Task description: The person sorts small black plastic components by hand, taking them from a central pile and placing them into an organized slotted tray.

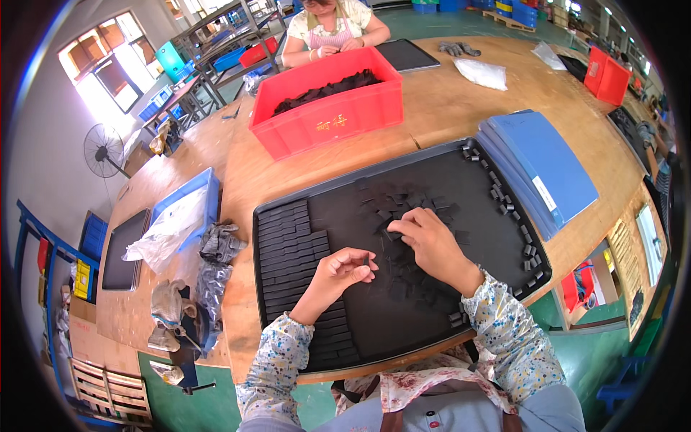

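A large black tray (425, 333) lies on the table in front of me. My left hand (340, 279) is closed in a pinch on a small black piece (366, 261), above the tray's middle. Its fingers are next to neat rows of flat black strips (284, 252) that cover the tray's left side. My right hand (432, 241) reaches down into a loose heap of black pieces (407, 277), thumb and fingertips pressed together. What they pinch, if anything, blends with the dark heap. Small black curled pieces (498, 193) line the tray's right edge.
Beyond the tray stands a red bin (331, 119) of black pieces, with a person (335, 32) working behind it. Blue folders (540, 169) are stacked at right. Left are a blue crate (209, 194) with plastic bags, gloves (169, 306) and a dark tray (122, 252).
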The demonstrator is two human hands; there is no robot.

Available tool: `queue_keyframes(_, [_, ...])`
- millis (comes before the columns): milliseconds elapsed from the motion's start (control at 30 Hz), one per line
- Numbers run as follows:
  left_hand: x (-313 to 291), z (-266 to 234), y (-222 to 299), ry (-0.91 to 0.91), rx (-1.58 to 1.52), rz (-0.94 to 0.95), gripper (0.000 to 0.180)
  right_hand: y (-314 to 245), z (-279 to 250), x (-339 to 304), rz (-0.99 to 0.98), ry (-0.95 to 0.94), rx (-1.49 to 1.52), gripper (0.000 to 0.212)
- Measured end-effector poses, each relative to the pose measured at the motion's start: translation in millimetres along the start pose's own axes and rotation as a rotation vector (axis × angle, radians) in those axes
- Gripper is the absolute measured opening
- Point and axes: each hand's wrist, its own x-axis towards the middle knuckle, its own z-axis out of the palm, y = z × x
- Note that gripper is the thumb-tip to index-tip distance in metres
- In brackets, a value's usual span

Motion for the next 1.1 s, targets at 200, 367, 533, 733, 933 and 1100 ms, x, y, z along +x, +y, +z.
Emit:
queue_keyframes(200, [-1, -10, -6, 0.047, -0.048, 0.024, 0.023, -25, 14, -6, -0.071, -0.322, 0.355, 0.026])
queue_keyframes(367, [1, -12, -1, -0.097, 0.062, -0.106, 0.014, -20, 13, -8, -0.050, -0.332, 0.420, 0.018])
queue_keyframes(533, [2, 8, 2, 0.027, -0.016, 0.012, 0.009, -14, 10, -3, 0.315, -0.199, 0.751, 0.008])
queue_keyframes(733, [-1, -5, -7, -0.101, 0.100, -0.130, 0.014, -12, 15, -7, 0.380, -0.216, 0.852, 0.011])
queue_keyframes(933, [2, 12, 4, 0.062, -0.028, 0.018, 0.010, -11, 12, -8, 0.372, -0.284, 0.855, 0.016])
queue_keyframes(1100, [-4, -11, -2, -0.036, 0.059, -0.048, 0.014, -23, 12, -9, 0.203, -0.476, 0.737, 0.025])
